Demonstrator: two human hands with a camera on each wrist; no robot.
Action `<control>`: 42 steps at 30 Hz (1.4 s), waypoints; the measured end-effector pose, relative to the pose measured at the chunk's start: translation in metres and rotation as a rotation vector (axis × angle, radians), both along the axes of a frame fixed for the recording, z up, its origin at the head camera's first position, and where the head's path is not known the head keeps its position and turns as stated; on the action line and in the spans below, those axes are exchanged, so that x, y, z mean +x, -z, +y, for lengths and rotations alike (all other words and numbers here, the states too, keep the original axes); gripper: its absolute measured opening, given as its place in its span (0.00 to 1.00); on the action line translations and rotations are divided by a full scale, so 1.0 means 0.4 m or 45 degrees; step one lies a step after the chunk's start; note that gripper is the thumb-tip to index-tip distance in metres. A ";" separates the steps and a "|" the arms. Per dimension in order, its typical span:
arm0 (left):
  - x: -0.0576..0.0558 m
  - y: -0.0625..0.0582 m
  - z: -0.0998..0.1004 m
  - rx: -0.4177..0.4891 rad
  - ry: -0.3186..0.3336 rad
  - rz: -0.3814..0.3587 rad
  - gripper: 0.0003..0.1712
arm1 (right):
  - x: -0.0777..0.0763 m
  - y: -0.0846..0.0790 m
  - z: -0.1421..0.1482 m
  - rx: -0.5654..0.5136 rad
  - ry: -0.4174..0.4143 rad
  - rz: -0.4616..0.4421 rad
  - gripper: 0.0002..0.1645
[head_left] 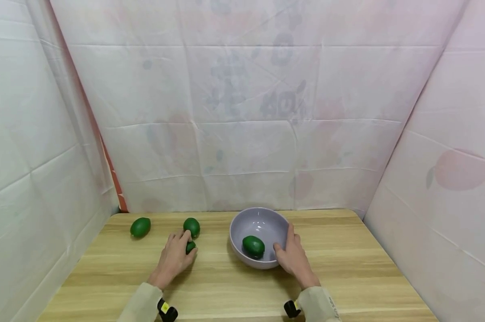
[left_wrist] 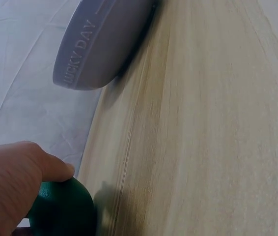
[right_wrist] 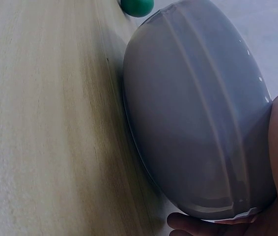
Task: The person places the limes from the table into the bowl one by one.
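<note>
My left hand (head_left: 173, 257) is over a dark green lime (head_left: 190, 247) on the table, thumb and fingers curled round it. In the left wrist view the thumb side of the hand lies against this lime (left_wrist: 63, 209). Just behind it sits a second lime (head_left: 192, 227), close to the fingertips. At the right, my right hand (head_left: 295, 257) grips a greyish-purple bowl (head_left: 262, 223) by its right side, thumb at the rim and fingers along the outer wall. One lime (head_left: 253, 247) lies inside the bowl. Raised lettering, "LUCKY DAY", shows on the bowl's wall (left_wrist: 87, 46).
Another lime (head_left: 140, 227) lies near the back left of the wooden table (head_left: 226, 290). A pale cloth with faint prints (head_left: 242, 147) hangs behind the table and along both sides. Each wrist carries a small black camera (head_left: 168, 311).
</note>
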State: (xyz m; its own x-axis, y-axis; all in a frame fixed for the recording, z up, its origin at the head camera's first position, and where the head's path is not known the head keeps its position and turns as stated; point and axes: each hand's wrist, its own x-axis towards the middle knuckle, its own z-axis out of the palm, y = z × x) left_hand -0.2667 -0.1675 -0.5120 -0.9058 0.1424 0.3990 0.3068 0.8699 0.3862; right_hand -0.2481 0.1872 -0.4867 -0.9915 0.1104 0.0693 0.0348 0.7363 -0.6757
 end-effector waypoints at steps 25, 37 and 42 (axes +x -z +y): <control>0.020 0.002 -0.003 0.013 -0.006 -0.052 0.20 | 0.015 -0.002 -0.002 -0.013 -0.009 0.004 0.52; 0.025 0.010 -0.012 -0.089 -0.017 0.000 0.21 | 0.016 0.000 -0.001 -0.015 -0.001 -0.010 0.52; 0.027 0.009 -0.013 -0.095 0.004 -0.033 0.21 | 0.017 0.002 -0.002 -0.016 -0.002 -0.008 0.51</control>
State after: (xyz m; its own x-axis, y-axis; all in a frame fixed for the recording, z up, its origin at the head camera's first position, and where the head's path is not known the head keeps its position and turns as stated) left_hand -0.2560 -0.1726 -0.5155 -0.9152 0.1737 0.3636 0.3003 0.8957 0.3279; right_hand -0.2415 0.1864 -0.4874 -0.9921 0.1097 0.0614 0.0382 0.7281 -0.6844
